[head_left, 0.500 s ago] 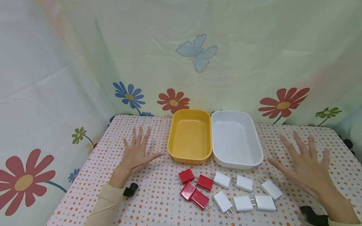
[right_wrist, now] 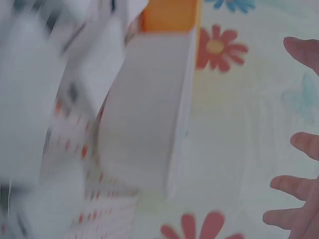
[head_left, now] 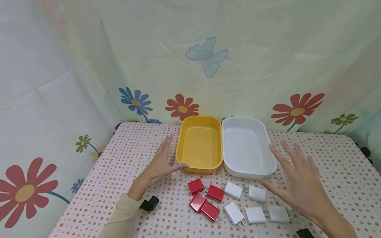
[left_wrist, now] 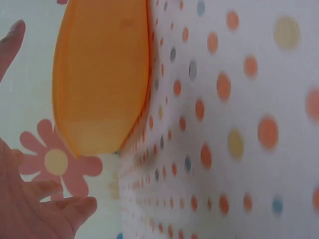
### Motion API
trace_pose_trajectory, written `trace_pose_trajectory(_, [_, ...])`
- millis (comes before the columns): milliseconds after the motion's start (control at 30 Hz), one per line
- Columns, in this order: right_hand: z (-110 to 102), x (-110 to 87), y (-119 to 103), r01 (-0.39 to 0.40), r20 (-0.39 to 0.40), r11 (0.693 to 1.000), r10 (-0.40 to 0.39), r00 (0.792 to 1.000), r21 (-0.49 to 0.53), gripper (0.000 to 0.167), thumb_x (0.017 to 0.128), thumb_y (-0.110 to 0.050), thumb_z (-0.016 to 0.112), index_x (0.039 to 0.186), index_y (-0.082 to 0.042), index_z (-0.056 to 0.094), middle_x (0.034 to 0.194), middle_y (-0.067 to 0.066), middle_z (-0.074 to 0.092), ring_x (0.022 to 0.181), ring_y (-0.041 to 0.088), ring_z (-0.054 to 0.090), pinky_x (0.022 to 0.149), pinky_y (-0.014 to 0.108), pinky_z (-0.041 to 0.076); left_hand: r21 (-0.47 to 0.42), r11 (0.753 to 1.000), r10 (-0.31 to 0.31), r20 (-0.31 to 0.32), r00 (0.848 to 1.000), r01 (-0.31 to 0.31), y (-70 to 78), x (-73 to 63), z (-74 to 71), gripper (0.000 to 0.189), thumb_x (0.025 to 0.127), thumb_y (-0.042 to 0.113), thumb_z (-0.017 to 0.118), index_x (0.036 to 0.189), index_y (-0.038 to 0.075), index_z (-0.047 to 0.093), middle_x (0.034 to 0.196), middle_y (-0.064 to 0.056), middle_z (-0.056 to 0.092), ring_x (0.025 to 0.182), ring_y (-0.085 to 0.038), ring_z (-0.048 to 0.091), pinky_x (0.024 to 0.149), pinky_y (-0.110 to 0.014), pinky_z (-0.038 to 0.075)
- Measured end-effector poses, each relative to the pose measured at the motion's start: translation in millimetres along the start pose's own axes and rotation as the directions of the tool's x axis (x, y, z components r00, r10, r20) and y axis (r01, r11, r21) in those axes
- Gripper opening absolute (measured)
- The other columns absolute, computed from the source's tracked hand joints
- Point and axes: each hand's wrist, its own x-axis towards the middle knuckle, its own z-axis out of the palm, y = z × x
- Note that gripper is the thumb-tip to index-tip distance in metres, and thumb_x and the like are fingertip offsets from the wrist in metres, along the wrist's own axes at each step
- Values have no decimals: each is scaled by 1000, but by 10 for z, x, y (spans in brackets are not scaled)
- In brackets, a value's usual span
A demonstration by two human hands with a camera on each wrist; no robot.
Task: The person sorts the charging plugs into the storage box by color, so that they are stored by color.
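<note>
- My left hand (head_left: 157, 167): raised by the near left corner of the yellow tray (head_left: 199, 145), fingers straight and close together, thumb stuck out sideways. Nothing in it.
- Left thumb tip overlaps that tray corner in the head view; can't tell contact from there. Left wrist view has the hand apart from the tray.
- My right hand (head_left: 302, 186): raised off the near right corner of the white tray (head_left: 248, 145), fingers and thumb spread wide. Nothing in it. Right wrist view shows fingertips clear of the tray.
- Both trays sit side by side at the far edge of the tabletop (head_left: 342, 172), about mid-width, yellow on the left, white on the right, rims meeting or nearly so.
- Four red chargers (head_left: 209, 211) lie in a loose cluster on the tabletop, near side of the yellow tray.
- White chargers (head_left: 255, 215) lie right of the reds, near side of the white tray, in two rough rows. Five plain to see, one more mostly behind my right hand.
- Prongs point different ways: some left, some right, one set toward the near edge.
- Right wrist view: the nearest white chargers are blurred.
- Beige sleeve (head_left: 119, 216) on my left arm, black wrist camera (head_left: 149, 203) just beside its cuff.
- Curtain (head_left: 250, 66) with flowers and a pale blue butterfly stands behind the far edge.
</note>
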Motion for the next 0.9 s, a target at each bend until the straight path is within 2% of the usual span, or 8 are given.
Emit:
trace_pose_trajectory(100, [10, -12, -254, 56, -18, 997, -55, 998, 48, 113, 72, -57, 89, 164, -20, 35, 167, 22, 29, 157, 48, 10, 121, 72, 2, -91, 996, 19, 18, 1000, -17, 34, 41, 79, 127, 81, 62, 83, 170, 23, 1, 175, -10, 8, 160, -32, 14, 121, -64, 24])
trace_pose_trajectory(167, [3, -5, -409, 79, -17, 993, -78, 997, 83, 114, 69, -52, 93, 164, -22, 37, 166, 19, 31, 156, 47, 16, 120, 75, 8, -154, 988, 15, 25, 1000, -11, 48, 79, 123, 129, 80, 58, 86, 170, 21, 1, 174, -10, 12, 157, -32, 22, 122, -60, 27])
trace_pose_trajectory(300, [-14, 15, -677, 105, 6, 984, -107, 994, 145, 113, 65, -42, 98, 161, -24, 41, 163, 13, 37, 145, 42, 34, 106, 77, 36, -244, 970, -11, 37, 999, 19, 61, 155, 191, 135, 77, 53, 91, 170, 21, -1, 170, -10, 22, 144, -29, 40, 119, -52, 36])
trace_pose_trajectory(400, [18, 8, -846, 92, 46, 975, -103, 994, 202, 111, 67, -39, 100, 161, -24, 43, 158, 11, 41, 133, 36, 45, 90, 69, 53, -289, 957, 21, 42, 999, -8, 69, 198, 230, 137, 75, 48, 94, 169, 23, -3, 165, -8, 29, 134, -24, 46, 116, -47, 40])
trace_pose_trajectory(567, [156, -29, -1015, 97, 114, 943, -140, 984, 318, 96, 72, -35, 98, 154, -18, 50, 142, -2, 51, 122, 21, 55, 89, 50, 60, -353, 931, 121, 67, 990, -90, 92, 234, 287, 131, 77, 41, 94, 169, 24, 2, 153, -7, 39, 124, -21, 49, 109, -46, 45])
trace_pose_trajectory(667, [260, -44, -1065, 96, 202, 928, -178, 963, 360, 84, 74, -39, 97, 145, -17, 57, 133, -8, 53, 113, 15, 58, 89, 40, 60, -346, 935, 116, 91, 989, -77, 100, 238, 310, 128, 79, 42, 92, 169, 22, 3, 151, -8, 39, 123, -21, 49, 108, -45, 45])
trace_pose_trajectory(800, [411, -39, -1100, 68, 343, 913, -218, 914, 402, 69, 78, -41, 93, 136, -18, 63, 126, -9, 53, 104, 12, 58, 87, 34, 60, -338, 941, 69, 94, 993, -33, 118, 229, 330, 131, 78, 42, 93, 169, 21, 0, 153, -10, 37, 124, -23, 48, 109, -47, 43])
trace_pose_trajectory(900, [524, -31, -1113, 67, 385, 893, -258, 886, 445, 60, 81, -38, 92, 130, -16, 66, 118, -8, 54, 101, 10, 57, 86, 30, 59, -342, 940, 33, 86, 996, -1, 138, 216, 349, 134, 77, 42, 94, 169, 22, -2, 159, -8, 34, 128, -24, 47, 113, -49, 40])
